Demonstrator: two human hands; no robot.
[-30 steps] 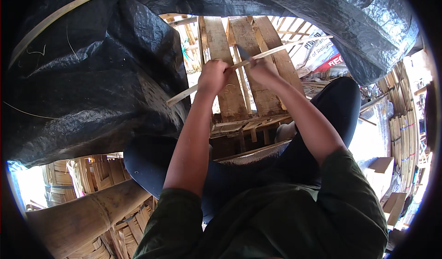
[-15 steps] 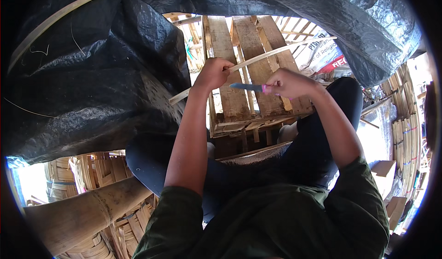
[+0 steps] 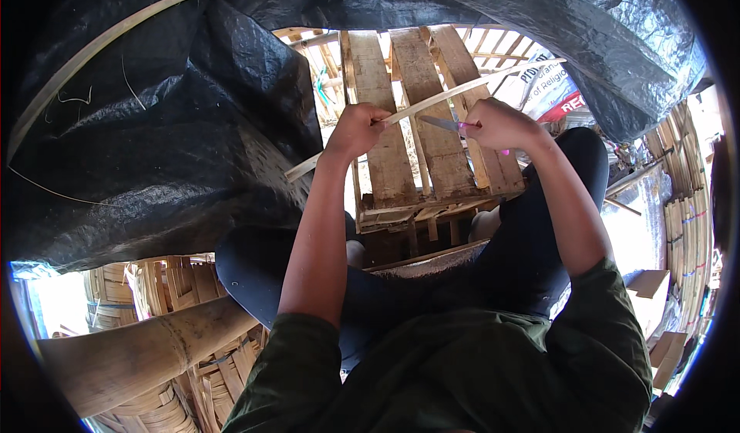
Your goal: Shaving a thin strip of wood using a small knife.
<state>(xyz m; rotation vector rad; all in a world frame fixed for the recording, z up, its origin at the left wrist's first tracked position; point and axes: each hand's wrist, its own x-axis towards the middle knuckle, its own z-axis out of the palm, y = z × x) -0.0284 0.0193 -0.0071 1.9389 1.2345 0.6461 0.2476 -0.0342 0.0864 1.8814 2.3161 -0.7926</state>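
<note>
A long, pale bamboo strip [image 3: 470, 86] slants across a slatted wooden crate [image 3: 426, 109], its right end higher than its left. My left hand [image 3: 356, 131] is closed around the strip left of its middle, and the short left end sticks out behind my wrist. In my right hand [image 3: 501, 125] is a knife [image 3: 441, 122] with a grey blade and a pink handle, mostly covered by my fingers. The blade points left, just below the strip; whether it touches the strip I cannot tell.
Black plastic sheeting [image 3: 146, 125] hangs on the left and across the top. A thick bamboo pole [image 3: 146, 348] lies at lower left beside woven bamboo pieces. A printed sack [image 3: 539, 94] lies behind the crate. Bundled bamboo strips [image 3: 686, 217] line the right side.
My right hand has moved slightly up and right with the knife, whose blade now tilts upward toward the strip. My left hand and the bamboo strip have barely shifted.
</note>
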